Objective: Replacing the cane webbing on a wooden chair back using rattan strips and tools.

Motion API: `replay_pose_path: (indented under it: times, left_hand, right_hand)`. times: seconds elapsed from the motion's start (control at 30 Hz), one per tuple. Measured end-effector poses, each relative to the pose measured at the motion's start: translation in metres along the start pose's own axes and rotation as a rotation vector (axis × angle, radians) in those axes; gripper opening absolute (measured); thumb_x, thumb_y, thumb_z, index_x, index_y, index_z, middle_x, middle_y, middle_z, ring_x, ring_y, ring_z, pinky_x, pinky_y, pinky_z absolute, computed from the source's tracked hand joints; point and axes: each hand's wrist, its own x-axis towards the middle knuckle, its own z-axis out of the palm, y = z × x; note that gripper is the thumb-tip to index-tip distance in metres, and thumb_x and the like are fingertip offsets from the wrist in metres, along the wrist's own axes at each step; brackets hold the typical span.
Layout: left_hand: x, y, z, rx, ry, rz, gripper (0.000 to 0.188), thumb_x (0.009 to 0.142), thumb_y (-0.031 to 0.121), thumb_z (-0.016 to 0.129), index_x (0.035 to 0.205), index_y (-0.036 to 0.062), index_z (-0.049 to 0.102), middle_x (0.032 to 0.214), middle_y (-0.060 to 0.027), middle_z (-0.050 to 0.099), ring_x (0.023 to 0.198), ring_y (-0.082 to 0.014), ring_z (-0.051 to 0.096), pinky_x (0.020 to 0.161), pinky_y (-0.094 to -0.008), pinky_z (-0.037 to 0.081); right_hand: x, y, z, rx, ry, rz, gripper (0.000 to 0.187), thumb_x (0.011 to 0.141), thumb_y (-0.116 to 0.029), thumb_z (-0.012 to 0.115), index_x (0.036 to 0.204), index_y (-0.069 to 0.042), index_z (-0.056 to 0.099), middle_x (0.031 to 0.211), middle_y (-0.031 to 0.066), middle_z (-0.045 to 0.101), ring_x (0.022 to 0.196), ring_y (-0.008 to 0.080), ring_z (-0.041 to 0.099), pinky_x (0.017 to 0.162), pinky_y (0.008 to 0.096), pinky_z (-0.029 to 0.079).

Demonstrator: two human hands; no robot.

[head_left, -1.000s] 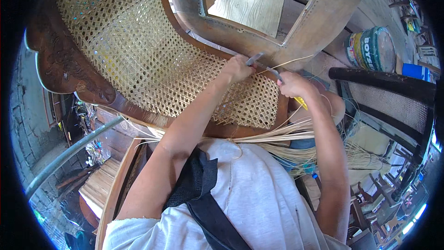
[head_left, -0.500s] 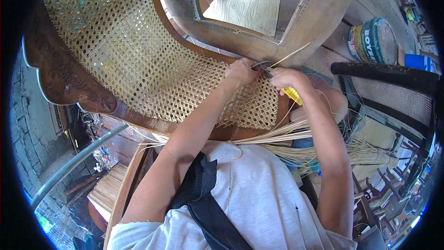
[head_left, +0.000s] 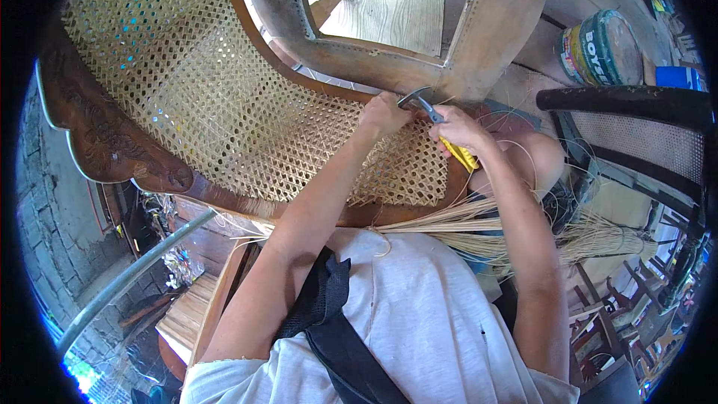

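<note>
In my right hand [head_left: 461, 132] is a small hammer [head_left: 459, 154] with a yellow grip and a blue-grey neck. Its curved metal head is over the corner of the chair frame, close to my left fingertips. My left hand [head_left: 382, 114] rests at the edge of the woven cane panel [head_left: 299, 142], where it meets the brown wooden chair frame [head_left: 258, 34]. Those left fingers are pinched together; whatever they hold is hidden. The cane webbing has an open hexagonal weave and ends in a ragged cut edge near my body.
Loose cane strands [head_left: 479, 226] lie in a bundle across my lap toward the right. A bare wooden chair frame [head_left: 366, 63] stands just beyond. To the right are a green paint bucket [head_left: 604, 49], a blue container [head_left: 677, 78] and a dark cane-backed chair [head_left: 628, 110]. A metal pipe [head_left: 138, 277] slants at left.
The hammer has tilted so that its head shows clearly above my hands. A pale cane strand that stuck up beside my right hand is no longer visible there. The view has shifted slightly.
</note>
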Motion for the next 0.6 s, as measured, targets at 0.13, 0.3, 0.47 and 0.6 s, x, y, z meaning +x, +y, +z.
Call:
replay_pose_path:
  times: [0.13,0.3,0.47,0.6]
  left_hand:
    - [-0.003,0.005,-0.002,0.022,0.023,0.0,0.048,0.073,0.041,0.072,0.098,0.0,0.072,0.102,-0.0268,0.068,0.101,-0.0351,0.067,0.09,-0.0425,0.053]
    - [-0.005,0.001,-0.004,-0.052,0.033,0.056,0.041,0.073,0.038,0.072,0.095,0.0035,0.073,0.094,-0.025,0.069,0.093,-0.0347,0.069,0.084,-0.0426,0.053]
    - [-0.011,-0.005,-0.003,-0.19,0.022,0.098,0.036,0.075,0.035,0.072,0.094,0.0045,0.073,0.087,-0.0227,0.069,0.083,-0.0313,0.07,0.078,-0.0401,0.053]
    - [-0.002,-0.018,0.002,-0.207,0.052,0.082,0.033,0.076,0.034,0.071,0.095,0.0079,0.074,0.086,-0.0215,0.07,0.082,-0.0298,0.069,0.078,-0.038,0.053]
  right_hand:
    - [0.0,0.001,0.003,0.136,0.118,-0.091,0.036,0.079,0.001,0.056,0.115,-0.002,0.055,0.069,0.004,0.054,0.054,0.0137,0.056,0.043,0.0299,0.048]
    - [0.006,-0.006,0.0,0.067,-0.06,-0.025,0.01,0.079,0.001,0.057,0.087,-0.001,0.052,0.068,0.0102,0.057,0.052,0.0188,0.058,0.042,0.034,0.048]
    - [0.009,0.007,-0.001,0.281,-0.092,0.007,0.011,0.079,-0.003,0.062,0.086,-0.002,0.053,0.07,0.0104,0.059,0.054,0.0193,0.06,0.046,0.0364,0.052]
    - [0.011,0.005,-0.001,0.438,-0.186,0.066,0.013,0.081,-0.007,0.064,0.089,-0.003,0.054,0.075,0.0101,0.061,0.058,0.0187,0.061,0.051,0.0379,0.056]
